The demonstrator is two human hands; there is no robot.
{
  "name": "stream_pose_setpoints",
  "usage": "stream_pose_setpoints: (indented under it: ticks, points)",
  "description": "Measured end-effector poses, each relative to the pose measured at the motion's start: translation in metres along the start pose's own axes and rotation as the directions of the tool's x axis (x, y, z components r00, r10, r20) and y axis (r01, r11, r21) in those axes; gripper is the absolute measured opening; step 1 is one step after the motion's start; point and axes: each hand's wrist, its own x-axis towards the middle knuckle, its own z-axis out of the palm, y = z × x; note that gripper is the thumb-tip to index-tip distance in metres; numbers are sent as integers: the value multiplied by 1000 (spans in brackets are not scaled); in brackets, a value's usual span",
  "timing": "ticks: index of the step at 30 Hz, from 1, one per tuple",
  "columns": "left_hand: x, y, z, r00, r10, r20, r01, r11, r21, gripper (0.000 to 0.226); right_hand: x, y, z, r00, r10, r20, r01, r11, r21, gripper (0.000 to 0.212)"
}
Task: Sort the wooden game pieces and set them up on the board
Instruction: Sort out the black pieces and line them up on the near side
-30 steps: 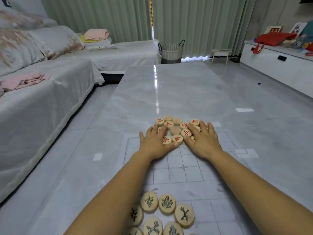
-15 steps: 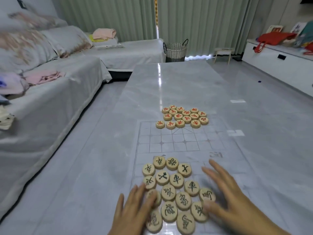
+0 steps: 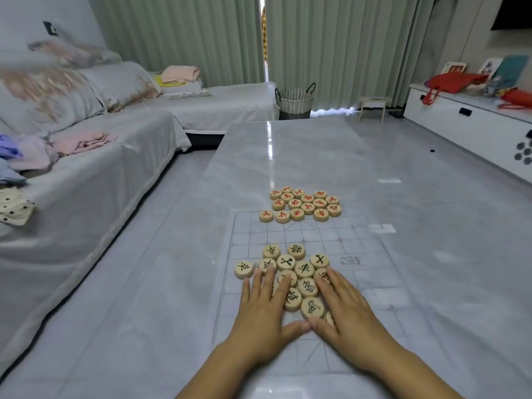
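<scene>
The left hand (image 3: 264, 309) and right hand (image 3: 342, 306) press flat on the black-lettered pieces (image 3: 304, 268) toward the near edge of the table (image 3: 288, 156), fingers straight, neither grip clasping anything.

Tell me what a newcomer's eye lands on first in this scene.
The left hand and right hand lie flat, thumb tips together, on a cluster of dark-lettered pieces at the near half of the board. A tighter cluster of red-lettered pieces sits at the board's far edge, on the glossy grey table.
</scene>
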Motion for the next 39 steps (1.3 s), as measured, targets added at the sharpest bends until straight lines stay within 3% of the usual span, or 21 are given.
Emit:
stream_pose_setpoints:
  ticks: [3, 7, 11, 14, 16, 19, 21, 24, 27, 32, 39]
  points:
    - [34, 4, 0, 1000, 6, 25, -5, 1000, -25, 122, 28, 19, -5, 1000, 27, -2, -27, 999, -34, 121]
    - [68, 1, -6, 996, -16, 87, 23, 997, -77, 119, 61, 33, -17, 1000, 16, -2, -16, 1000, -3, 101]
    - [84, -2, -8, 1000, -25, 13, 26, 991, -130, 110, 68, 38, -14, 994, 17, -112, -3, 992, 125, 94]
    - [78, -5, -10, 994, -15, -113, -30, 922, -385, 103, 67, 43, -15, 958, 79, -274, 15, 946, 324, 94]
    - [63, -11, -16, 971, -73, -228, -67, 832, -551, 84, 69, 46, -16, 937, 143, -320, 6, 906, 423, 86]
    - [34, -32, -22, 901, -129, -415, -78, 892, -445, 57, 70, 46, -15, 927, 180, -330, 5, 872, 489, 64]
    - [19, -50, -24, 859, -186, -477, -3, 930, -369, 58, 70, 48, -16, 904, 239, -355, 2, 828, 561, 53]
    - [11, -66, -24, 856, -313, -411, 158, 916, -369, 76, 68, 50, -18, 869, 344, -357, -11, 733, 680, 41]
    - [11, -67, -21, 878, -333, -345, 212, 915, -344, 91, 66, 48, -19, 842, 394, -369, -9, 694, 720, 33]
    - [12, -65, -17, 892, -269, -362, 188, 952, -244, 67, 64, 45, -20, 817, 411, -405, -3, 704, 710, 26]
    - [11, -66, -16, 885, -257, -388, 181, 958, -221, 60, 63, 48, -17, 797, 425, -429, -14, 723, 691, 21]
